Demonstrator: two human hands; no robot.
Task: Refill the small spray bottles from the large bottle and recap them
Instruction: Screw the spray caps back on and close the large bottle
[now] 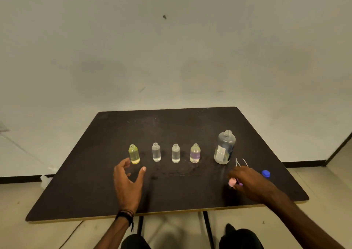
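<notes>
Several small uncapped bottles stand in a row on the dark table (106,191): a yellow one (134,154), two clear ones (156,152) (175,153), and a purple-tinted one (195,153). The large clear bottle (224,147) stands uncapped to their right, and its blue cap (266,173) lies further right. My left hand (128,182) hovers open just in front of the yellow bottle, apart from it. My right hand (249,182) rests over the spray caps: a pink cap (232,182) sits at its fingertips, and white dip tubes (240,162) stick out behind it.
The table's near edge runs just in front of my wrists and its right edge lies beyond the blue cap. A pale wall rises behind the table. A whitish object (44,180) lies on the floor at the left.
</notes>
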